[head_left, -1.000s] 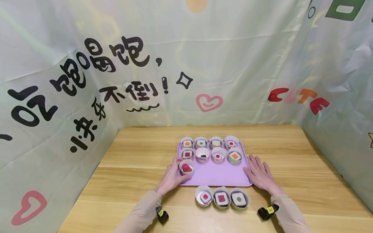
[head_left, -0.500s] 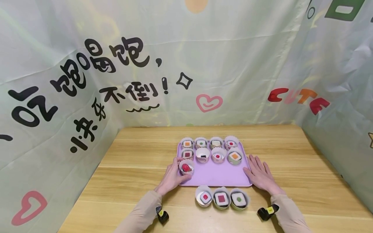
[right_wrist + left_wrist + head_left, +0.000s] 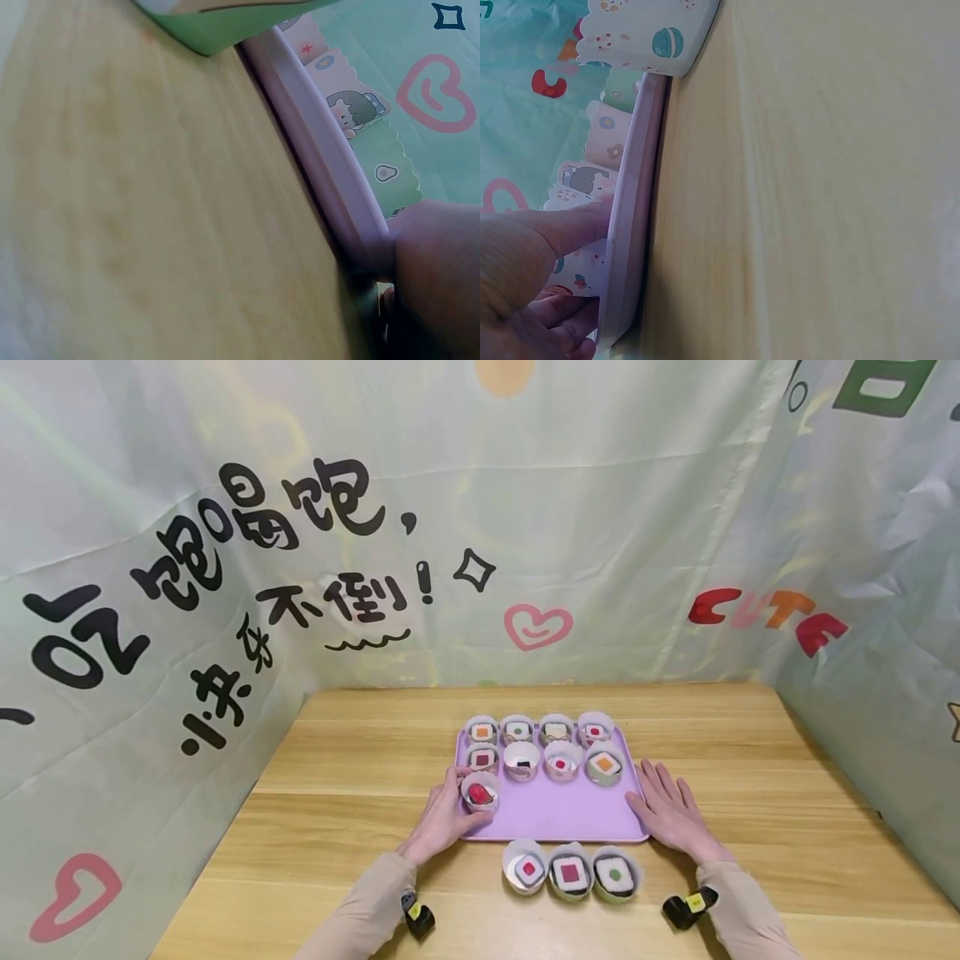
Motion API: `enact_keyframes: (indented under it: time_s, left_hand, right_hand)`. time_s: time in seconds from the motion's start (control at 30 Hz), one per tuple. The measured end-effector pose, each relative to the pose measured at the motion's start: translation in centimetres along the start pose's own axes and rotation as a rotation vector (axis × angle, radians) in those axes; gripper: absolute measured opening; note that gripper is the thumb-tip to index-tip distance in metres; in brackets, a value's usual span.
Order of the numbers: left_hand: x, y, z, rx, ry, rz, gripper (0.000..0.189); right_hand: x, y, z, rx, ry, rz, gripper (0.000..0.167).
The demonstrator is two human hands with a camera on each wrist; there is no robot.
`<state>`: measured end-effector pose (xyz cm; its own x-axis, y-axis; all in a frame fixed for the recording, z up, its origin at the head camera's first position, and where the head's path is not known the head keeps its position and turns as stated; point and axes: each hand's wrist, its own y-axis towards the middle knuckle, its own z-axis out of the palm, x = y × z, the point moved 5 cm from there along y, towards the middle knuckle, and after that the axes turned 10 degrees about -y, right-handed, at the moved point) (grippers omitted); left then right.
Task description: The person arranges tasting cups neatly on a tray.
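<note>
At the left front of the purple tray (image 3: 562,817), my left hand (image 3: 441,817) holds a small paper cup (image 3: 481,808) between thumb and fingers. Inside that cup lies a toy sushi piece with a red top (image 3: 481,793). The left wrist view has the thumb against the printed side of the cup (image 3: 585,266), just inside the tray rim (image 3: 634,195). My right hand (image 3: 671,810) lies with fingers extended on the table beside the tray, its thumb at the right rim. In the right wrist view this hand (image 3: 442,262) covers the tray's near corner.
Two rows of paper cups with toy sushi fill the back of the tray, among them one with an orange square (image 3: 604,764). Three more cups, including a middle one (image 3: 570,877), stand on the wooden table (image 3: 337,760) before the tray. A printed cloth (image 3: 615,527) hangs behind.
</note>
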<state>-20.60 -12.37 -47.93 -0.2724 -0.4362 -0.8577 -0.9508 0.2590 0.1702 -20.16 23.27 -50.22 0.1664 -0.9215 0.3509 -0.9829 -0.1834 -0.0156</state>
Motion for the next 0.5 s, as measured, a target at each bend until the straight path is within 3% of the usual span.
enact_keyframes:
  time_s: [0.5]
  left_hand:
    - [-0.42, -0.66, -0.37, -0.057, -0.002, -0.044, 0.089]
  right_hand:
    - [0.08, -0.12, 0.00, 0.001, 0.008, -0.002, 0.070]
